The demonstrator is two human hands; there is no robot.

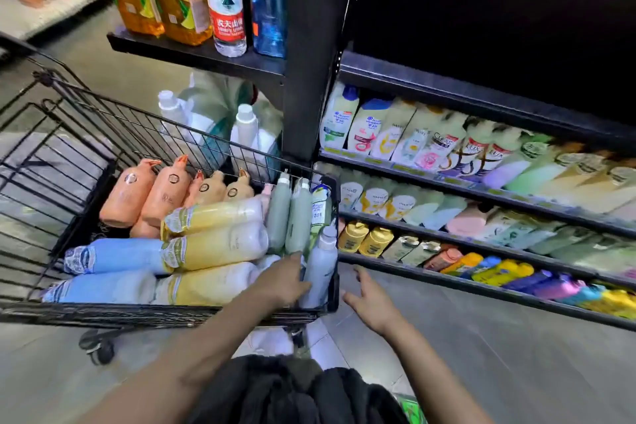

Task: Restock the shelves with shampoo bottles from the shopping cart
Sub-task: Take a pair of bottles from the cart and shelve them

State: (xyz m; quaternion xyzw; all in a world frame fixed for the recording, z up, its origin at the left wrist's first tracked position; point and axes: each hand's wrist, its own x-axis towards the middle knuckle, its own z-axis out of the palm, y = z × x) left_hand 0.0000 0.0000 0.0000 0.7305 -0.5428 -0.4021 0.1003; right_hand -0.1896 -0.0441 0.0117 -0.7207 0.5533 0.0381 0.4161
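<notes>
Dozens of shampoo bottles are lying in the black wire shopping cart (51, 155), which is standing just left of the shelves (481, 196). At the far left of the cart, two pale blue bottles (117, 256) are lying on their sides near its closest rim. Behind them, toward the cart's far wall, orange pump bottles (148, 194) are leaning in a row. Right of the blue ones, yellow bottles (213, 244) are lying stacked, caps pointing left. Further right, two grey-green bottles (287, 217) are standing against the cart's right wall, with a white bottle (320, 267) tucked in the cart's near right corner.

The left hand (280, 282) is reaching into that corner of the cart, its grip narrowing around the white bottle, fingers curling against the bottle's left side. The right hand (370, 301) is hovering just outside the cart's right wall, its grip wide, fingers spread and holding nothing.

Right of the cart, the shelves are carrying rows of shampoo bottles on several tiers, white and yellow ones nearest the cart, green, purple and blue ones further off. Above the cart's far wall, drink bottles (225, 0) are standing on a separate black shelf (192, 52).
</notes>
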